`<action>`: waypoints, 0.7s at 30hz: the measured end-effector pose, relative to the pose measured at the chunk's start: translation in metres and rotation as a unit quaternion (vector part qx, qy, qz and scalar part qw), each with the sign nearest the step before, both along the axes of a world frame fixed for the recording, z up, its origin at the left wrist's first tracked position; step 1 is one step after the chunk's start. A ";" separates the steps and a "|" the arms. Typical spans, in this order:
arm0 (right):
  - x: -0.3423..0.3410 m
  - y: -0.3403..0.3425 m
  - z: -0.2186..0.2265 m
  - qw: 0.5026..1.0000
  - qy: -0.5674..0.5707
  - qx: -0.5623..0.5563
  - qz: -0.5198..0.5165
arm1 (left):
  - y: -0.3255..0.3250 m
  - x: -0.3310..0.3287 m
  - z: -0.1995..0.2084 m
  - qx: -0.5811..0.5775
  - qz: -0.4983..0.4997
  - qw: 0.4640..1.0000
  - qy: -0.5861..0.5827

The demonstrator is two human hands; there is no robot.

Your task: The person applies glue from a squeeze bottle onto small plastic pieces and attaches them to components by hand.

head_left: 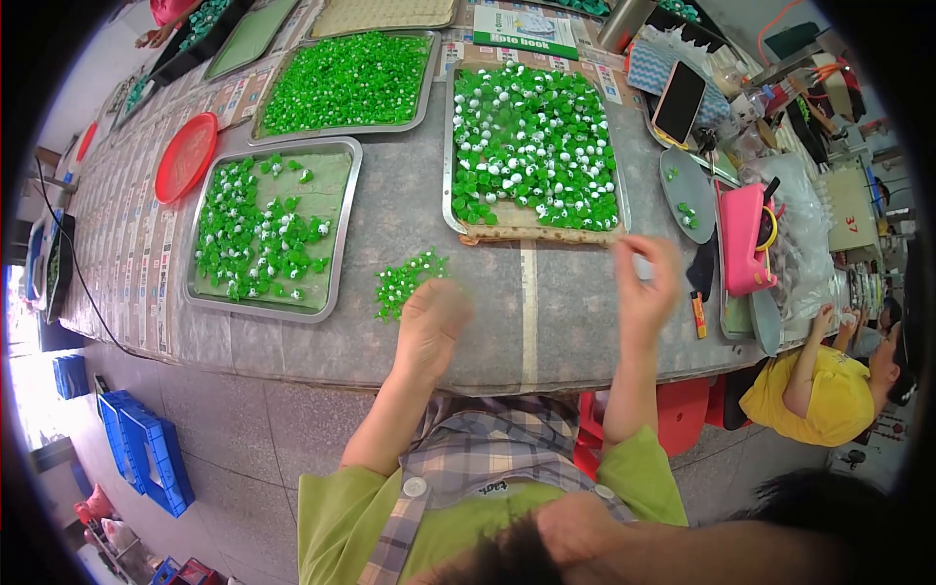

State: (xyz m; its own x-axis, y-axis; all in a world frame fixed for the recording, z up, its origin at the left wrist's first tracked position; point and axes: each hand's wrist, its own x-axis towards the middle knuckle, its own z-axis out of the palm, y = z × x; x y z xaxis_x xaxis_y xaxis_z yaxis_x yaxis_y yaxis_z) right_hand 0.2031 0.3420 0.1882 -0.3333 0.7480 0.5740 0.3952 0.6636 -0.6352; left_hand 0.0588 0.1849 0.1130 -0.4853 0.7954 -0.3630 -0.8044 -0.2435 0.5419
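Over the table's near side my left hand (pixel 434 322) is curled closed, blurred at the fingers; what it holds, if anything, is hidden. Just beyond it lies a small loose pile of green pieces with white bits (pixel 405 283). My right hand (pixel 647 283) hovers off the near right corner of a tray (pixel 448 185) and looks pinched, partly smeared by motion. That tray is heaped with green clover-like pieces joined with white printed balls (pixel 536 136). To the left, a metal tray (pixel 336 283) bears more green pieces with white balls (pixel 249 229), partly covering its bottom.
A full tray of small green pieces (pixel 346 83) stands farther back beside a red plate (pixel 187 156). On the right are a phone (pixel 680 102), a grey dish (pixel 686 195), a pink holder (pixel 743 239) and an orange-labelled stick (pixel 699 318). A person in yellow (pixel 819 395) sits at right.
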 end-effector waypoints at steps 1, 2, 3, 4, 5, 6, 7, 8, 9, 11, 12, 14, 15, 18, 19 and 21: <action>-0.022 0.001 -0.006 0.995 -0.068 -0.038 0.070 | -0.003 -0.001 -0.003 0.003 0.001 1.000 -0.003; -0.044 0.005 -0.014 0.978 -0.135 -0.076 0.139 | -0.006 -0.001 -0.004 0.007 0.002 1.000 -0.005; -0.057 0.016 -0.020 0.967 -0.194 -0.065 0.151 | -0.002 0.002 0.001 0.013 -0.008 1.000 -0.006; -0.068 0.025 -0.029 0.953 -0.249 -0.056 0.165 | -0.001 0.004 0.007 0.015 -0.014 1.000 -0.004; -0.079 0.028 -0.037 0.953 -0.248 -0.055 0.163 | -0.001 0.003 0.009 0.014 -0.014 1.000 -0.001; -0.087 0.030 -0.044 0.939 -0.279 -0.095 0.177 | -0.001 0.003 0.010 0.015 -0.017 1.000 0.000; -0.094 0.031 -0.048 0.921 -0.309 -0.135 0.193 | -0.003 0.002 0.011 0.004 -0.003 1.000 0.008; -0.099 0.033 -0.052 0.921 -0.309 -0.135 0.193 | -0.004 0.001 0.011 -0.007 0.010 1.000 0.015; -0.102 0.035 -0.054 0.913 -0.329 -0.132 0.200 | -0.004 0.001 0.010 -0.006 0.008 1.000 0.015; -0.101 0.034 -0.050 0.905 -0.350 -0.130 0.205 | -0.004 0.000 0.009 -0.004 0.009 1.000 0.010; -0.097 0.034 -0.046 0.909 -0.334 -0.138 0.207 | -0.005 0.000 0.007 -0.004 0.006 1.000 0.008; -0.091 0.028 -0.031 0.912 -0.317 -0.144 0.215 | -0.007 -0.001 0.003 0.020 -0.012 1.000 -0.004; -0.082 0.023 -0.021 0.914 -0.219 -0.237 0.245 | -0.008 -0.001 0.003 0.018 -0.009 1.000 -0.005; -0.046 0.003 -0.013 0.855 0.016 -0.411 0.316 | -0.005 0.001 0.001 0.001 -0.005 1.000 0.000; -0.040 -0.007 -0.019 0.833 0.056 -0.428 0.346 | -0.007 0.000 -0.005 -0.009 -0.007 1.000 0.009; -0.021 -0.026 -0.037 0.767 0.128 -0.546 0.310 | -0.002 0.005 -0.002 -0.029 -0.024 0.999 0.020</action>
